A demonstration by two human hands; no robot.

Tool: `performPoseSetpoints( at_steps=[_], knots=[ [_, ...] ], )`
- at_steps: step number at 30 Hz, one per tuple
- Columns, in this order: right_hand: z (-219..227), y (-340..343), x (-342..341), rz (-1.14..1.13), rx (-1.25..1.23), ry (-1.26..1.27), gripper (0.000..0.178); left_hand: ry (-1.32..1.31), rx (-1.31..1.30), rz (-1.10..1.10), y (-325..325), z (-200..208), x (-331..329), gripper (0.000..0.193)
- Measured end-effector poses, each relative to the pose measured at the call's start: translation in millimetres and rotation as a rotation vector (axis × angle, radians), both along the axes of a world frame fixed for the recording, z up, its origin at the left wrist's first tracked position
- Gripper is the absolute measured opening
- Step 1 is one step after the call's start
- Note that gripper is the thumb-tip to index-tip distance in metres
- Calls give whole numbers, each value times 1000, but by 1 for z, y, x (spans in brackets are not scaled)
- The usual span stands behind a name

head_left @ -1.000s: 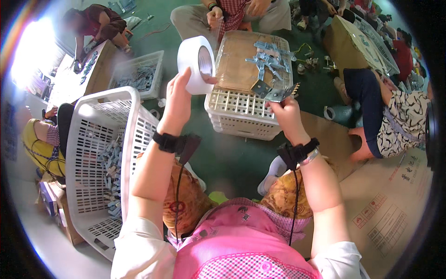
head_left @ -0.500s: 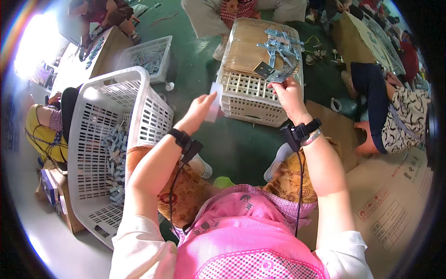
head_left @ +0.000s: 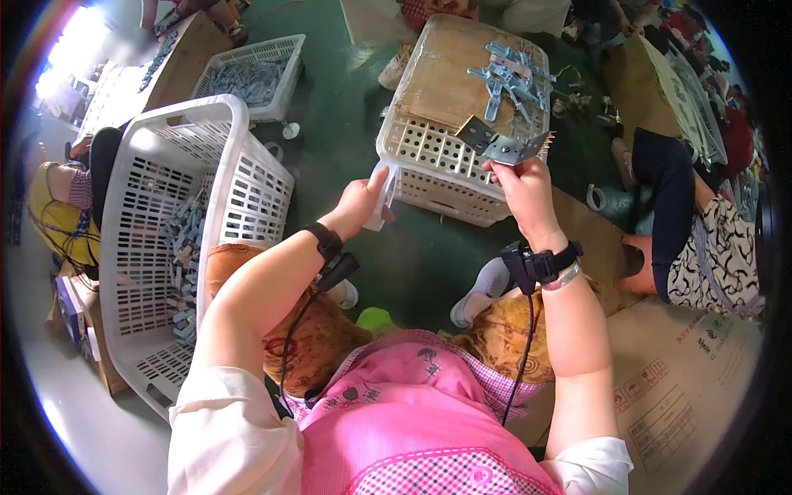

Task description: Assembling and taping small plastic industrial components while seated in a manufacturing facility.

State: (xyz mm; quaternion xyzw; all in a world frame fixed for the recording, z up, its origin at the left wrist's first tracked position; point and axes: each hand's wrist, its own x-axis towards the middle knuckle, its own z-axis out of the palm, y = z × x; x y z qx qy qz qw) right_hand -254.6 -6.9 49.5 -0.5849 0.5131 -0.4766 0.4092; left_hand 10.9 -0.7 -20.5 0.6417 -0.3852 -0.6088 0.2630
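My left hand (head_left: 361, 203) is closed on a small translucent plastic bag (head_left: 384, 198), which hangs just off the near left corner of an upturned white crate (head_left: 412, 148). In my right hand (head_left: 525, 188) is a dark, hinge-like metal plate (head_left: 513, 151) with round holes, pinched by its near edge between thumb and fingers. This plate is held over the crate's near right part. A brown cardboard sheet (head_left: 437, 74) covers the crate's far part, and several light-blue metal parts (head_left: 510, 76) lie piled on its right side.
To my left stands a tall white basket (head_left: 235, 165) holding many small metal pieces (head_left: 188, 247). A lower white crate (head_left: 285, 91) of metal parts is farther back. People sit around on both sides and opposite me. Flat cardboard (head_left: 660, 371) lies at my right.
The whole view has shifted slightly. The bag in my left hand has turned from a flat face to a narrower, creased shape. My right hand still holds the metal plate, turned a little.
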Motion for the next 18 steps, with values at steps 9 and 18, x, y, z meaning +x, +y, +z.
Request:
performPoseSetpoints(
  at_steps=[9,18],
  knots=[
    [-8,0,9,75,13,120,11,-27,39,-6,-2,7,4,60],
    [-24,1,20,143,-70,233,13,-6,30,-40,-6,-12,4,58]
  ],
)
